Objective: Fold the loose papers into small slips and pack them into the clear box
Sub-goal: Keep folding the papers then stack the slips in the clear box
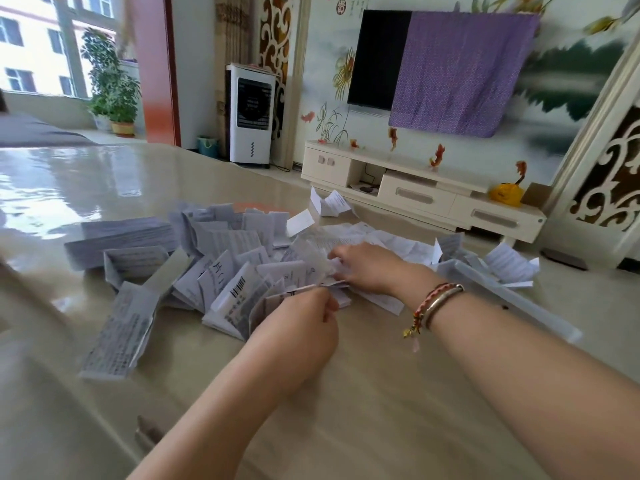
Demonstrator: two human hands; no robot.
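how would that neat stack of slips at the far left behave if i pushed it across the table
The stack of slips is loose sheets with nothing visibly binding them, so it would probably shear and fan out. The table looks glossy, so the bottom sheets may slide easily. Being thin paper, it is likely light, and single slips floppy.

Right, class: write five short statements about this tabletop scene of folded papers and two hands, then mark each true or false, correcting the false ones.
1. The right hand wears bracelets at its wrist. True.
2. The folded white printed paper slips lie in neat rows. False: they lie in a loose heap on the glossy beige table.
3. The left hand pinches a paper slip. True.
4. The flat stack of white paper sheets lies right of the heap. False: it lies left.
5. The purple patterned cloth covers the whole black wall-mounted television. False: its left part shows.
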